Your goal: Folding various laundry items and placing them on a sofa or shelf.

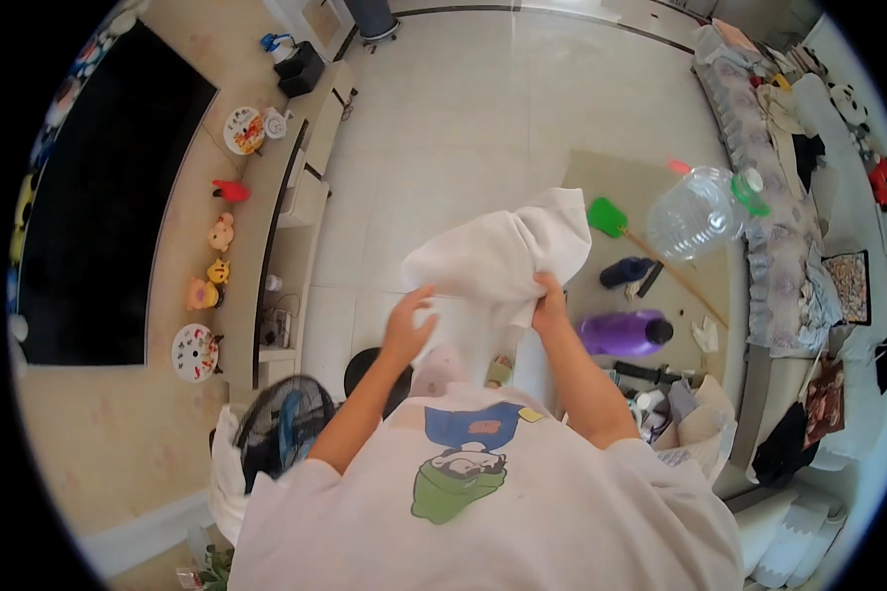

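A white cloth (498,251) hangs bunched and folded in front of me, above the floor. My right hand (550,305) is closed on its lower right edge, with the thumb on top. At the cloth's lower left corner is my left hand (409,323), its fingers curved and apart; whether a fingertip touches the fabric I cannot tell. A green fly swatter (609,218) shows just right of the cloth. Beyond my right hand a purple bottle with a black cap (623,333) stands on a table.
The glass-like tabletop (586,177) on the right also bears a large clear plastic jug (695,215) and a dark bottle (626,272). Past it runs a sofa (759,197) with clothes. On the left are a TV cabinet (251,286) and a black fan (286,424).
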{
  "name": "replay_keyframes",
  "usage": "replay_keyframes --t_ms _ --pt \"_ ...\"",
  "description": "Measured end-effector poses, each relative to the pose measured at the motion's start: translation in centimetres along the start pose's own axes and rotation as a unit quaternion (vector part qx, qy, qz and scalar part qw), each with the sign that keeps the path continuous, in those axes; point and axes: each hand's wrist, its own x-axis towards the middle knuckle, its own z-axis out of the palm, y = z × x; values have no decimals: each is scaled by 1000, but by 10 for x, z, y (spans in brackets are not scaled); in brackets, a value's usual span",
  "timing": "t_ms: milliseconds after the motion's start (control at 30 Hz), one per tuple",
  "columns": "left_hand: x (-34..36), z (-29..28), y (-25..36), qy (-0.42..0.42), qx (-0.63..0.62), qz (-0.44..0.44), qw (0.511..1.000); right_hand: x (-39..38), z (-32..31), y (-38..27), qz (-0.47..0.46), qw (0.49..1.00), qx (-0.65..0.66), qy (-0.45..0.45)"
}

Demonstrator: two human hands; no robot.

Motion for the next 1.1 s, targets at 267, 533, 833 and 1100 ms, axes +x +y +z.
replay_keyframes --t_ms 267,533,833,1100 --pt "6 -116 -145 132 66 -252 956 130 3 -116 -68 996 36 -39" --pt "351 -118 -178 88 80 -188 975 206 27 -224 -231 969 76 37" --pt "728 73 33 -247 98 228 937 294 47 -305 -302 936 149 107" --pt "863 56 -155 -382 202 4 902 418 49 -391 -326 902 158 236"
